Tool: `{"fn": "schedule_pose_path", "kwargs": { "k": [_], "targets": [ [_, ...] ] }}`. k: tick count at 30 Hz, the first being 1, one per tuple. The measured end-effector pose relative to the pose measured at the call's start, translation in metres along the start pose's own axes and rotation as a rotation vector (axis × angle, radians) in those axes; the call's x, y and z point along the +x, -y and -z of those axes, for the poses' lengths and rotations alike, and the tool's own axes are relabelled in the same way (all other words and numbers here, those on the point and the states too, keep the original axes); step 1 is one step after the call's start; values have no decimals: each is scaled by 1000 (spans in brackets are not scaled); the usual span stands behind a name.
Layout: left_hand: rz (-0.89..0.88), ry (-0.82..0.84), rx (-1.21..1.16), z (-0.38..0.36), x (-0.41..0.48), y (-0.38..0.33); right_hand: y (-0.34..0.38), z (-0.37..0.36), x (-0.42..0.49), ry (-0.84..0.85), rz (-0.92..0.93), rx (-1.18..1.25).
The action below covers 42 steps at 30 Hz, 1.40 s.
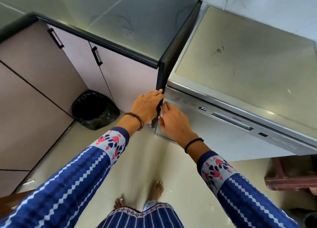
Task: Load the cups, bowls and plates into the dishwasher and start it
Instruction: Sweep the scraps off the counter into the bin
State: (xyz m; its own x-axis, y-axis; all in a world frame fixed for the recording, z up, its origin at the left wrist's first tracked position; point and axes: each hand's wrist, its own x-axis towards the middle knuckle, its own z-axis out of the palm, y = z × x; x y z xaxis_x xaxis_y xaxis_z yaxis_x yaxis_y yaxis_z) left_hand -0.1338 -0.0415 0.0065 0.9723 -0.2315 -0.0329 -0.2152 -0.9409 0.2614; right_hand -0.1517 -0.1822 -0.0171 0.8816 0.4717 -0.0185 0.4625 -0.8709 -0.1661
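Two hands at dishwasher (240,133) left corner: left hand (145,106) gripping counter edge (160,83), right hand (173,119) loosely spread, empty.

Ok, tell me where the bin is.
In the head view, the bin stands on the floor at left, in the corner under the counter, left of the left hand and the dishwasher.

A home kitchen: dark stone counter (130,17) over cupboards (120,73), steel dishwasher (240,125), lined bin (94,109).
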Motion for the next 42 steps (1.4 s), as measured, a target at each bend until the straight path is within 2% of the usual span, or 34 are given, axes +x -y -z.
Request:
{"fn": "schedule_pose_path", "kwargs": {
  "k": [5, 19, 26, 31, 39, 42],
  "targets": [
    [165, -18, -152, 15, -13, 15, 14, 27, 20, 1, 60, 74],
    [498, -335, -382, 105, -16, 135, 101, 80, 153, -77, 262, 232],
    [518, -457, -405, 159, 20, 232, 162, 97, 261, -169, 320, 276],
    [471, -471, -382, 192, 48, 314, 210, 99, 348, -191, 280, 343],
    [445, -397, -335, 217, 85, 425, 263, 92, 447, -195, 234, 411],
    [453, -353, -315, 218, 100, 453, 271, 84, 477, -157, 274, 391]
  ]
}}
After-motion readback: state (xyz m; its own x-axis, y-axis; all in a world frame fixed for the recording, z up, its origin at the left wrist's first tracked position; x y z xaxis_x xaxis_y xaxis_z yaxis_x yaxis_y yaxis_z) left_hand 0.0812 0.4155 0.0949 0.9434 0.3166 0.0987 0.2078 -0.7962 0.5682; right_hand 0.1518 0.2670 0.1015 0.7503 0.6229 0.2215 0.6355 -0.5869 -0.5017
